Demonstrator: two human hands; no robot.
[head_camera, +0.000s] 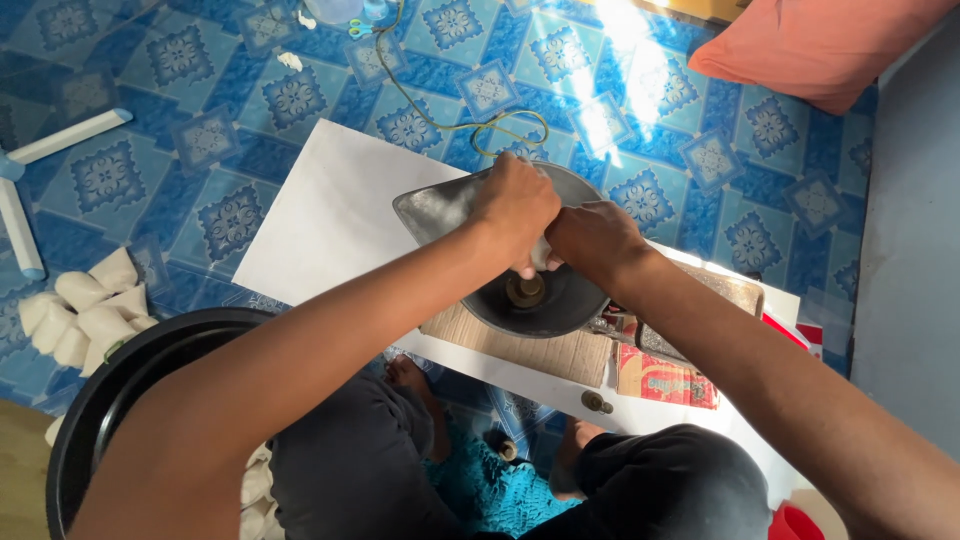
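- The left hand (515, 205) and right hand (592, 238) meet over a dark metal pan (545, 300), fingers clamped together on a small pale object (541, 255).
- The pan rests on a wooden board (530, 350) atop a white sheet (340, 220) on the blue patterned floor (200, 150).
- A black tub (110, 390) sits near the left arm.

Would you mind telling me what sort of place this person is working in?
Probably a home, with the work done seated on the floor: blue patterned floor covering, an orange cushion nearby, and a white board laid down as a work surface.
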